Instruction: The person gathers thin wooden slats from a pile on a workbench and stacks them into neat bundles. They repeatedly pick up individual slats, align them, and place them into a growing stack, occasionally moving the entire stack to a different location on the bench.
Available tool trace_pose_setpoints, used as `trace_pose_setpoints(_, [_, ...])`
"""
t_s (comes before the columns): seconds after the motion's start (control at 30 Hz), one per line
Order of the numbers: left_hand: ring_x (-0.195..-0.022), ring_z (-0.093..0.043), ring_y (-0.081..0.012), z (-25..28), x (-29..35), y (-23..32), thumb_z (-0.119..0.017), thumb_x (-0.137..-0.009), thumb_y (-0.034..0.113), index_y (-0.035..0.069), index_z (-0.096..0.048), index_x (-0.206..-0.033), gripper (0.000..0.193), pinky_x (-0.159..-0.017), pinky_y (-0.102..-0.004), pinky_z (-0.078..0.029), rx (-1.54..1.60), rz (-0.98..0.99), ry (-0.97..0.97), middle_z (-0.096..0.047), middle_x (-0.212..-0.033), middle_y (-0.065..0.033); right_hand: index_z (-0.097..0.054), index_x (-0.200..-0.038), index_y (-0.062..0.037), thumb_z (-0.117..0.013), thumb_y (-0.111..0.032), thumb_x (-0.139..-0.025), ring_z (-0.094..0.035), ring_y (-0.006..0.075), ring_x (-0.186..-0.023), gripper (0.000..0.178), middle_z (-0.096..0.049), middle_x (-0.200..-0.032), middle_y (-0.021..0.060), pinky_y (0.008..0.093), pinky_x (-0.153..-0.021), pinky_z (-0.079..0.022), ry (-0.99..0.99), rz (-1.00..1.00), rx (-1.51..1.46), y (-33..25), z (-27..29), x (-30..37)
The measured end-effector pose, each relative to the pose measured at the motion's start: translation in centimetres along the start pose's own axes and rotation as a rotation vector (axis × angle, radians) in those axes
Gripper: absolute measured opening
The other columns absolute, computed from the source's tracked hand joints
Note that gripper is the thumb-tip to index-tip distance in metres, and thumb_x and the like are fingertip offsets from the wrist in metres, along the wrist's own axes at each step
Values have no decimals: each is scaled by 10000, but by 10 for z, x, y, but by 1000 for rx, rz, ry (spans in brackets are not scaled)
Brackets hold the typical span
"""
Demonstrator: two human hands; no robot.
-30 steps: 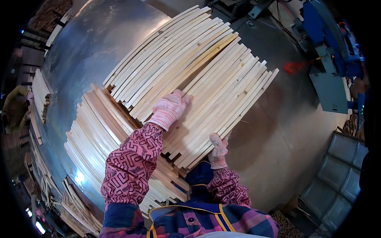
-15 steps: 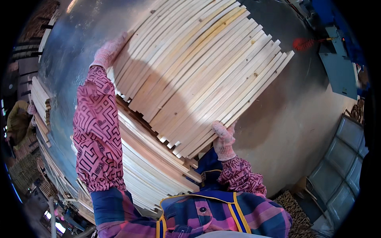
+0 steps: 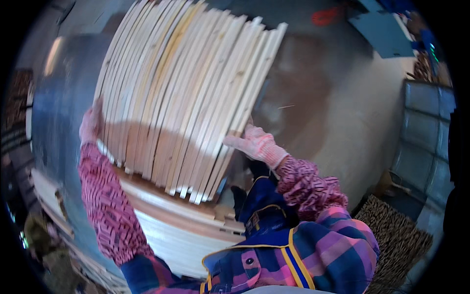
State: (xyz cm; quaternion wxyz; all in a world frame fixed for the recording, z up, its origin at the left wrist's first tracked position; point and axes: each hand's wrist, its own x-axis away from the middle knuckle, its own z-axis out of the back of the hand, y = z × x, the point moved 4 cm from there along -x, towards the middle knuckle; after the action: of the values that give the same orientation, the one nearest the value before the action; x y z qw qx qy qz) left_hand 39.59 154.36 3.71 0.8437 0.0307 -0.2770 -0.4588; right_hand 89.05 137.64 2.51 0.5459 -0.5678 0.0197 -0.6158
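A wide row of pale wooden strips (image 3: pixel 181 93) lies side by side in front of me, one strip yellower than the others. My left hand (image 3: pixel 90 125), in a pinkish glove, presses against the row's left side, its fingertips partly hidden at the edge. On the opposite side my right hand (image 3: pixel 257 144), gloved alike, grips the outermost strip, with the thumb over the top and the other fingers hidden below. Between them the two hands clasp the whole row. The strips' near ends are uneven and overhang darker boards.
Nearer my body lies a stack of pale boards (image 3: pixel 176 240). A shiny metal tabletop (image 3: pixel 58 112) extends at left, with more boards (image 3: pixel 49 196) beyond. Bundled sticks (image 3: pixel 396 240) and a grey panelled surface (image 3: pixel 423 132) are at right; a blue-grey cabinet (image 3: pixel 382 34) stands far right.
The row of strips has swung from a steep slant to nearer upright and sits further left in view. Both hands stay on its sides; the view itself has also turned.
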Motion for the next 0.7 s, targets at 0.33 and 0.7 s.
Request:
trace_pose_setpoints(0.33, [-1132, -579, -285, 6, 18, 79, -480, -963, 485, 75, -531, -1329, 552, -989, -403, -428, -253, -23, 208, -614, -1216, -131, 78, -1514, 70, -524, -688, -848, -428, 363, -1355, 1175, -376, -1489, 279, 367, -1121, -347, -129, -68, -67, 4, 63, -70])
trace_pose_setpoints(0.7, [-904, -607, -339, -46, 388, 348, -617, -814, 440, 130, -628, -1054, 392, -753, -457, -509, -208, -629, -109, -619, -944, -141, -563, -1047, -139, -536, -257, -995, -441, 102, -553, 132, -480, -700, -1, 267, -487, -382, -234, -32, -739, 33, 261, 0])
